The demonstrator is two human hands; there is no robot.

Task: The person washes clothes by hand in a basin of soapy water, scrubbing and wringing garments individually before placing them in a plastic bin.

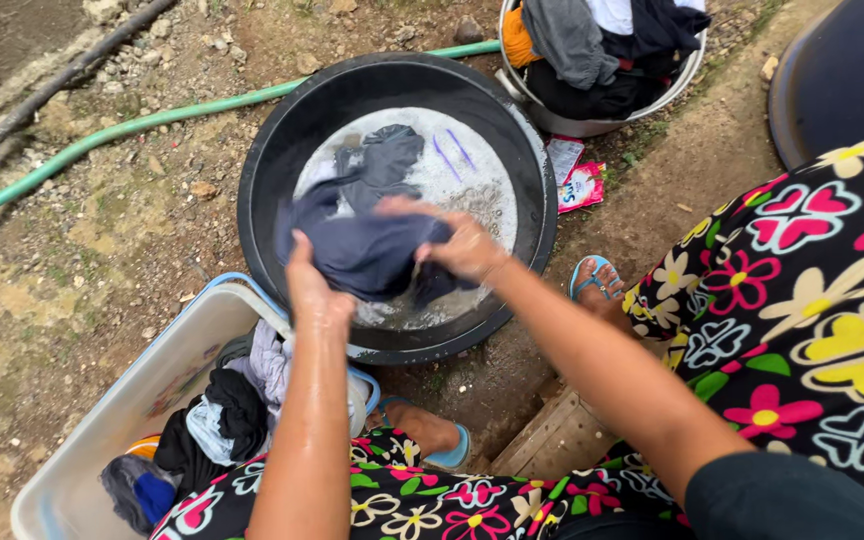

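Your left hand [314, 290] and right hand [464, 245] both close on the wet dark-blue cloth garment [367, 250] above the round black plastic basin [272, 170] of soapy water; it looks mid-wash, rinsing undone.

You are gripping a dark blue wet garment [367, 255], bunched and sagging between both hands, dripping above soapy water in the black basin [272, 160].
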